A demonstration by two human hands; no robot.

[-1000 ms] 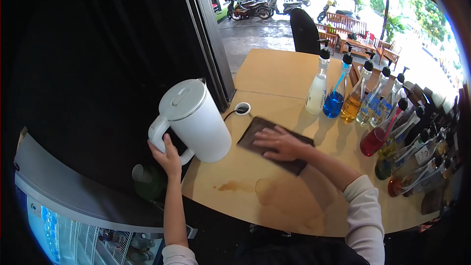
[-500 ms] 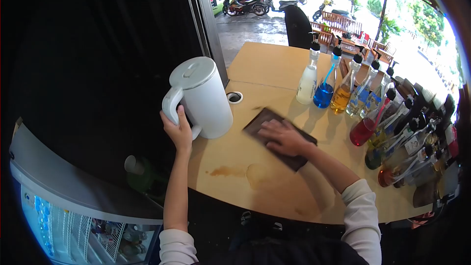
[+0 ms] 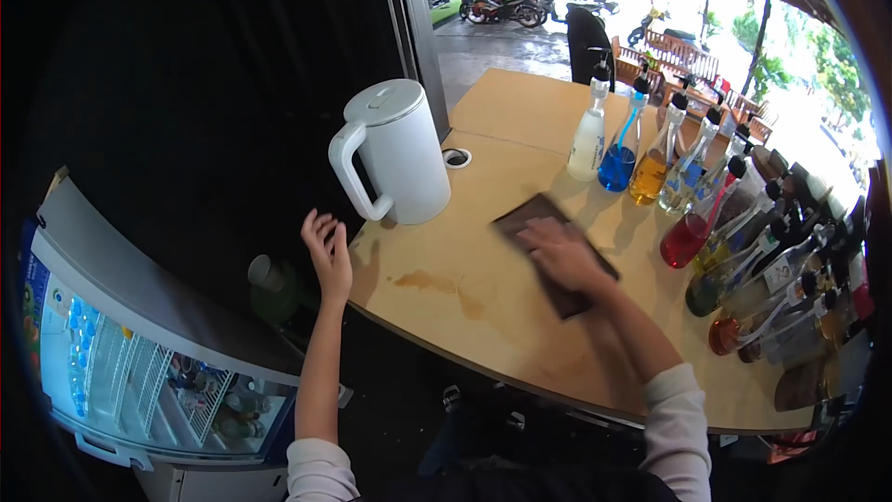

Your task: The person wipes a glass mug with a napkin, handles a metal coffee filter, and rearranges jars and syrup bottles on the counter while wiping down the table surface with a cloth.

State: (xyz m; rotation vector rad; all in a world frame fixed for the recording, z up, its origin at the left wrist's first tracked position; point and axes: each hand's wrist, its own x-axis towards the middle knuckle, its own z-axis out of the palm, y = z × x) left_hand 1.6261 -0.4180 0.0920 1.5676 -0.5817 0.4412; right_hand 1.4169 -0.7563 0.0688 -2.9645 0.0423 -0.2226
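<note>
Flat on a dark brown cloth point(image 3: 560, 297) lies my right hand point(image 3: 563, 251), its fingers stretched out and slightly blurred. The cloth rests on the wooden table point(image 3: 492, 335). My left hand point(image 3: 329, 256) hovers off the table's left edge, fingers loosely bent and apart, holding nothing. Just above it stands a white kettle point(image 3: 407, 163), upright, its handle facing my left hand without contact. Between the kettle and my body a brownish wet stain point(image 3: 426, 280) marks the tabletop.
Pump bottles of coloured liquid line the right side, among them a blue one point(image 3: 617, 167) and a red one point(image 3: 686, 240). A round cable hole point(image 3: 456, 158) sits behind the kettle. A lit drinks fridge point(image 3: 139, 363) stands at lower left.
My left hand has let go of the kettle's handle and drawn down and away from it. My right hand and the cloth have shifted slightly over the table. The view has turned a little.
</note>
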